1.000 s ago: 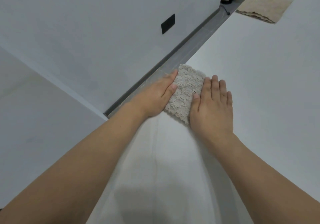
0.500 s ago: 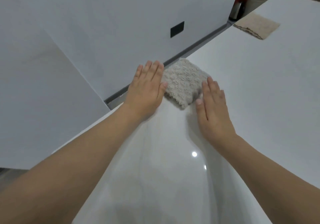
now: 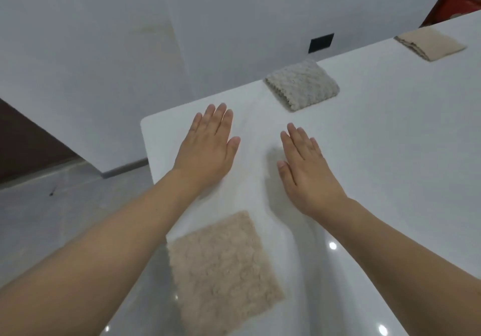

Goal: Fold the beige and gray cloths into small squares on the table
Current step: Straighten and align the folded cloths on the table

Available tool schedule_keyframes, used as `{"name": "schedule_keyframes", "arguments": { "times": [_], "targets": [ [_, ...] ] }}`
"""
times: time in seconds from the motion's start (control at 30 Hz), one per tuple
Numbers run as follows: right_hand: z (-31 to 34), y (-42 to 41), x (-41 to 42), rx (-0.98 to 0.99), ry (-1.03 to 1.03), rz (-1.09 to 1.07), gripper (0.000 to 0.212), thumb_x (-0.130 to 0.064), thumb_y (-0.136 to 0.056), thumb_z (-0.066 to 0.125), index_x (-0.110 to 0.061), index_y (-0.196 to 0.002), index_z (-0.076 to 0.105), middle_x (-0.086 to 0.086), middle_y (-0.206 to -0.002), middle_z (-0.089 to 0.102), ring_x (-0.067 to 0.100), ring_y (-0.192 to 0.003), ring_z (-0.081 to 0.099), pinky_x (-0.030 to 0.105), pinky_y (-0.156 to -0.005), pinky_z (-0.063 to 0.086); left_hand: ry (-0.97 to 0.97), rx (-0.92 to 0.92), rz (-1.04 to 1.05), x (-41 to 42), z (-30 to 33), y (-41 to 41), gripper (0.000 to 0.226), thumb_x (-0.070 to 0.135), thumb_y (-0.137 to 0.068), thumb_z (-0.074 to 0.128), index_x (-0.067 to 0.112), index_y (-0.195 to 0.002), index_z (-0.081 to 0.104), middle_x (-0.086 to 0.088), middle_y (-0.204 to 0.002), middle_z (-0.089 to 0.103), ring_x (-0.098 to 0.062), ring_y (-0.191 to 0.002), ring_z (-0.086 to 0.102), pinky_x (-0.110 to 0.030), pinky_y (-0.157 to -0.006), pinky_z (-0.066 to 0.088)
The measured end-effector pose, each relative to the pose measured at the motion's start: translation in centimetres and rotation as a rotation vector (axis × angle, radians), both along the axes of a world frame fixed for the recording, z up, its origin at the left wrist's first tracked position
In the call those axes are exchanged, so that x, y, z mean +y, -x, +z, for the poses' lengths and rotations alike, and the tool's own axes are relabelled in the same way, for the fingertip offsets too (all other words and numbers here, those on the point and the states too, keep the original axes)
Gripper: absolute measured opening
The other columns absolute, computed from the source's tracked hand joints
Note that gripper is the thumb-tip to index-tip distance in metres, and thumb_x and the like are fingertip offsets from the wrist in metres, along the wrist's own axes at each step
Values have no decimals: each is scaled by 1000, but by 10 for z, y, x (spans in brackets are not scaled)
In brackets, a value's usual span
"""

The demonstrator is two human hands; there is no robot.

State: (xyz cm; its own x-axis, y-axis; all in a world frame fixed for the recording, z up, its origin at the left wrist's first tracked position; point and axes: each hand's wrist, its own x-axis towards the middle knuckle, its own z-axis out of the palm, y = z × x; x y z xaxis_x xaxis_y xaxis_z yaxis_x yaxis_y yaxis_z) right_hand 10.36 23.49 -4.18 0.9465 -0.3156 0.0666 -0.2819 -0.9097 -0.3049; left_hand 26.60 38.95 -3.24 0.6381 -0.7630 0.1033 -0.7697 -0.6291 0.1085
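Presently both hands hover flat over a bare part of the white table (image 3: 390, 138), holding nothing. The left hand (image 3: 208, 148) lies palm down near the table's left corner, fingers straight and close together, thumb out to the right. The right hand (image 3: 304, 169) sits just to its right, also palm down with fingers extended. Whether either palm actually touches the surface cannot be told; a soft shadow lies beside the right hand.

The folded gray cloth (image 3: 303, 84) rests beyond the fingertips, at the far edge of the table, well apart from both hands. It forms a compact square with stacked scalloped edges facing left and near, which suggests its folding is complete and that it was set aside there to free the working area.

A beige cloth (image 3: 223, 270) lies flat at the near left, partly beneath the left forearm and close to the table's near left edge. It looks larger and thinner than the gray square, so it is probably the next piece to fold; the layer count cannot be confirmed.

A second folded beige cloth (image 3: 429, 44) lies at the far right, with layered edges showing at its left side.

Open, flat hands suit the next reach toward the near cloth.
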Motion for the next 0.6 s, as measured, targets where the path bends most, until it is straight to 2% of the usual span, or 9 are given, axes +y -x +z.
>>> {"name": "schedule_keyframes", "arguments": {
  "times": [0.2,0.3,0.47,0.6],
  "targets": [
    [-8,33,33,1,-176,5,57,-35,-104,17,-12,-155,9,2,-163,-3,13,-149,-7,26,-119,-9,38,150,141,56,-9,40,61,41,-105,18,10,-157,10,-6,-166,3,-21,-153,-2,-36,-123,-4],
    [-14,49,50,-15,-336,-11,53,-34,-106,22,-16,-155,11,-5,-163,-1,5,-148,-6,23,-119,-5,106,253,177,77,-10,56,60,42,-106,16,12,-158,10,-4,-166,5,-17,-152,-2,-34,-123,-3],
    [-12,79,79,-90,-708,-41,51,-36,-104,28,-25,-154,19,-18,-161,8,-13,-142,3,15,-118,4,416,534,364,108,-6,101,57,42,-106,19,18,-158,12,7,-165,7,-5,-150,0,-20,-118,-3],
    [-10,91,90,-118,-839,-43,50,-32,-104,31,-23,-153,24,-19,-160,13,-15,-141,8,8,-114,6,674,698,506,123,-4,152,54,44,-106,22,28,-157,14,18,-163,11,5,-147,6,-23,-122,4]
  ]
}}
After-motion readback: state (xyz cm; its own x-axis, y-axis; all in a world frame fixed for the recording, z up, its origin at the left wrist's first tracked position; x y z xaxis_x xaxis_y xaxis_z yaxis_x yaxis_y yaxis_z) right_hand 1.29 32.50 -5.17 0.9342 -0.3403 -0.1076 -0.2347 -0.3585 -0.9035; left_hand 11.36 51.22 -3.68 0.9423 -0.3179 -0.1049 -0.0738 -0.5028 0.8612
